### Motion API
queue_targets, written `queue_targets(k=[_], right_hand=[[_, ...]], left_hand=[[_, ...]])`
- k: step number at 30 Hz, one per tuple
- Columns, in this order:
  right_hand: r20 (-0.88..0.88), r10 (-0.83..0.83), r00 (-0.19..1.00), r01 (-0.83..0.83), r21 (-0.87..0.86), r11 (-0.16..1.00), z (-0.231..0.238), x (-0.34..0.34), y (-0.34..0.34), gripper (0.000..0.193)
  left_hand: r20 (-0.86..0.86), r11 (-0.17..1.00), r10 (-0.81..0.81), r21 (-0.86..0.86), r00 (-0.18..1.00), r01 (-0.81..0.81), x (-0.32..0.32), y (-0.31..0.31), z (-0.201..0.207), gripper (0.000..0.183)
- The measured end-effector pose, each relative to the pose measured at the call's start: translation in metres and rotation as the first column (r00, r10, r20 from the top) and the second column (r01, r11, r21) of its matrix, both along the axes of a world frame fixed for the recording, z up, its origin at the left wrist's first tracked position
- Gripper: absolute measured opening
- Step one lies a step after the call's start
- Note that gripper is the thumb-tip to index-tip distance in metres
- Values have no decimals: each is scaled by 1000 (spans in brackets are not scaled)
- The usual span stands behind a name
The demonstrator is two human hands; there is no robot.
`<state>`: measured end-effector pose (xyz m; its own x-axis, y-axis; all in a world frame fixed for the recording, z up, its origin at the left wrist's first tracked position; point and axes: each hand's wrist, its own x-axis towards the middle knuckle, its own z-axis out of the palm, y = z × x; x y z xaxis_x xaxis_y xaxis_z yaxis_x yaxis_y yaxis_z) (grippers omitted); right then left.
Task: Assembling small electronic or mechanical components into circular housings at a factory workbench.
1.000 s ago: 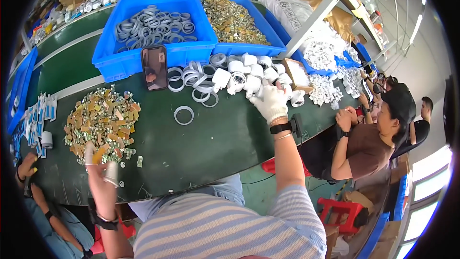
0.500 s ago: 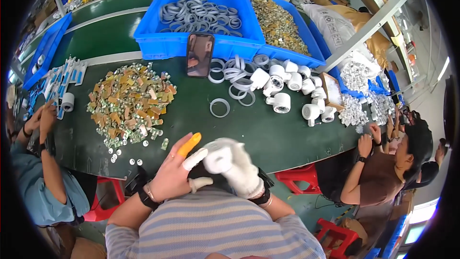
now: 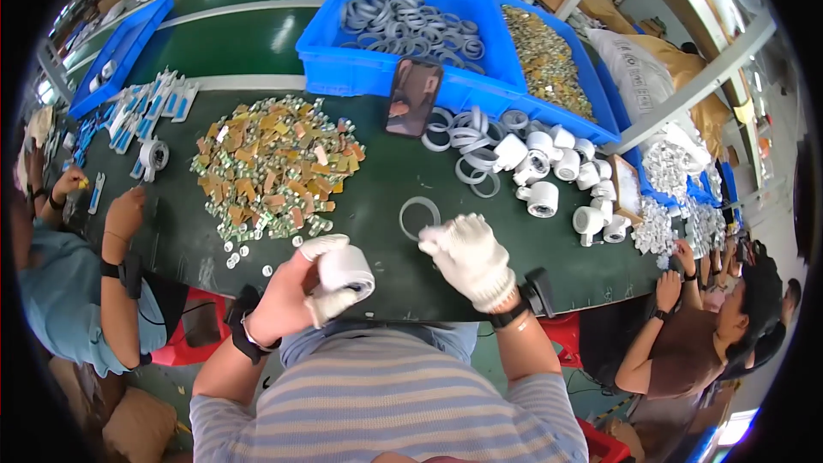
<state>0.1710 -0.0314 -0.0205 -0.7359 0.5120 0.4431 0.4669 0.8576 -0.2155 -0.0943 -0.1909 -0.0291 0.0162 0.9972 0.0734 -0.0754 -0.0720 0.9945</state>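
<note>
My left hand (image 3: 285,298) is wrapped round a white cylindrical camera housing (image 3: 345,269), with white covers on its gripping fingers. The housing is tilted, its dark round opening toward the lower right, just above the table's near edge. My right hand (image 3: 471,264), in a white knit glove, is closed at the near right rim of a single grey ring (image 3: 403,216). That ring lies on the green table; the fingertips hide part of its edge. Beyond it more grey rings (image 3: 470,139) are heaped beside several white camera housings (image 3: 542,199).
A pile of small circuit boards (image 3: 273,167) lies left of centre. Behind stand a blue bin (image 3: 334,73) of rings and a phone (image 3: 415,96) leaning on it. Another blue bin (image 3: 549,111) holds small parts. Co-workers sit at left (image 3: 77,291) and right (image 3: 686,343).
The white housing, blurred at my right hand before, is now in my left hand. My right hand has moved forward and right to the single ring. The view has shifted left.
</note>
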Motion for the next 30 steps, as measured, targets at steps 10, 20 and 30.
queue_targets(k=[10,20,30], right_hand=[[-132,333,934,-358,-301,884,21,10,-23,38],[-206,205,957,-269,-360,893,24,-8,-53,30],[-422,-112,900,-126,-496,859,20,2,-43,18]], left_hand=[[-878,939,-47,123,476,321,-1,13,37,74],[-897,968,78,172,436,182,15,12,29,75],[-915,963,100,187,392,192,13,12,36,64]])
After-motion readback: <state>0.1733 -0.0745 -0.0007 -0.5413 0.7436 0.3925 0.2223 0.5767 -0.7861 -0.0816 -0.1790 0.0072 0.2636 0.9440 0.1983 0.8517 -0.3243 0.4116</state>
